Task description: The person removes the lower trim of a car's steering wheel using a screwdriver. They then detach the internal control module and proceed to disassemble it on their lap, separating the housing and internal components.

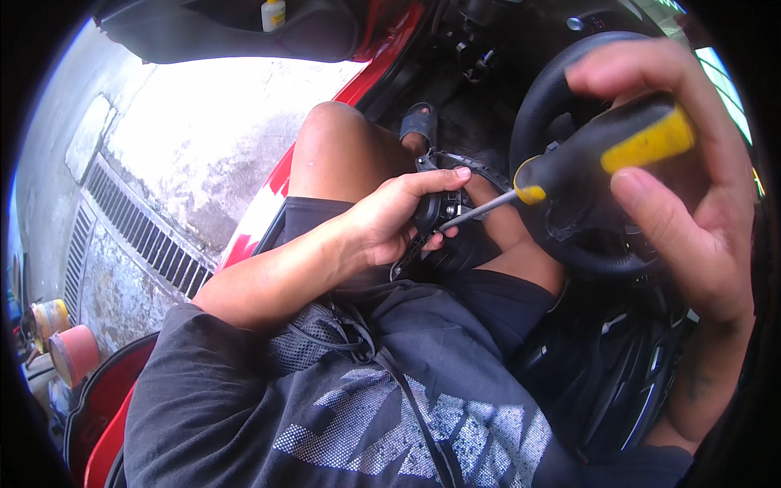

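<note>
My left hand (399, 213) is closed round a curved black plastic part (431, 202) above my lap, its thumb lying across the top. Small metal pieces show in the middle of the part; the fingers hide some of it. A screwdriver (561, 180) with a black and yellow handle slants down leftward, its shaft tip at the part near my left fingers. My right hand (704, 195) is curled loosely about the handle's end, with the thumb along the near side and the forefinger raised off it. Whether the tip sits in a screw is too small to tell.
Just beyond the screwdriver, a black steering wheel (525, 106) stands close to my right hand. On the left, the red car door (390, 57) is open over a concrete floor with a drain grate (146, 228). A pink bucket (75, 355) stands at the lower left.
</note>
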### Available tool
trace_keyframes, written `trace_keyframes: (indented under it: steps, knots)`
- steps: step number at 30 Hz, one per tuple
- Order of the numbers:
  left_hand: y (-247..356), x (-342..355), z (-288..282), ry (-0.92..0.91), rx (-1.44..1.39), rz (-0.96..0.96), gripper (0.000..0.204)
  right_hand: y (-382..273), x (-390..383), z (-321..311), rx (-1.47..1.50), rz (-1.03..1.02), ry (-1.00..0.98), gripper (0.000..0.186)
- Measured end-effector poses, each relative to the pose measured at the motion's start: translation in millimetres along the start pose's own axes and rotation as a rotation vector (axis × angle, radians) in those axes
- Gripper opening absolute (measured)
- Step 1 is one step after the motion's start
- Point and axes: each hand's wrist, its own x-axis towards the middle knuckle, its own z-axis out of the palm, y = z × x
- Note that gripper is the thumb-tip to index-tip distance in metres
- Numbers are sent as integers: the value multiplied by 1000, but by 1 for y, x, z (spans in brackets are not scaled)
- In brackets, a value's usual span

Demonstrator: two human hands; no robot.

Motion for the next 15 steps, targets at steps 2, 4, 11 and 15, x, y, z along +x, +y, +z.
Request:
trace_keyframes:
  steps: [2, 4, 11, 15]
  knots:
    - [2, -5, -2, 23, 5, 26, 36, 22, -3, -6, -217, -47, 33, 56]
    - [2, -7, -1, 49, 24, 35, 36, 20, -1, -11, -387, 172, -35, 61]
    - [4, -5, 0, 43, -17, -3, 38, 21, -7, -6, -343, -197, 119, 63]
    - [5, -6, 3, 28, -17, 32, 37, 31, -12, -19, -522, -270, 27, 59]
